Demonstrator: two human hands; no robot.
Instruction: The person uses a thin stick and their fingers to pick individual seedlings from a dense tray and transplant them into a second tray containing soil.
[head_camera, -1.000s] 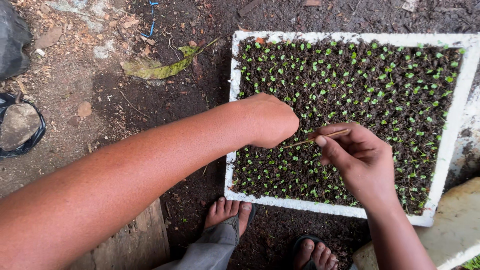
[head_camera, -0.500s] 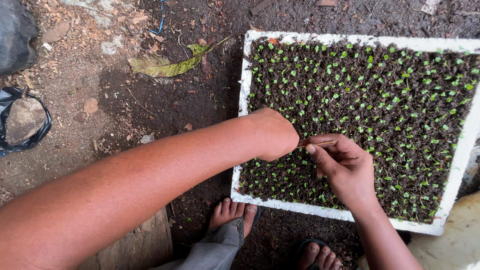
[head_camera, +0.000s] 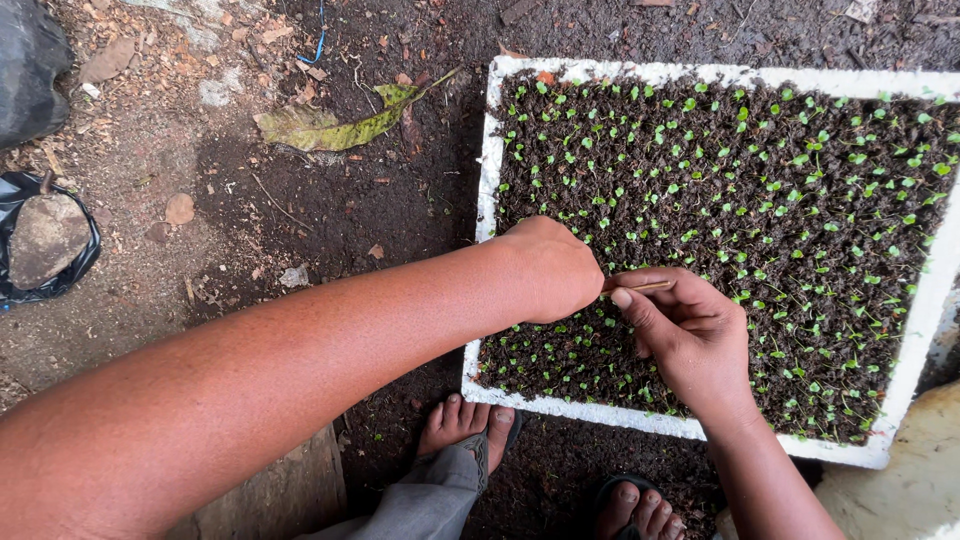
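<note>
Careful: right hand pinches a thin stick, left hand curled low, contents hidden, over the seedlings; one slip could crush sprouts.

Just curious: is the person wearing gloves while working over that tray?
No, the left hand and right hand are both bare above the white seedling tray.

Dark soil ground, perhaps damp, daylight

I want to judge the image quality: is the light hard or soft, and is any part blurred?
Head view: soft, even light, no glare; seedling tray and thin stick sharp; left hand and right hand cast only faint shadows; near forearm slightly soft.
</note>
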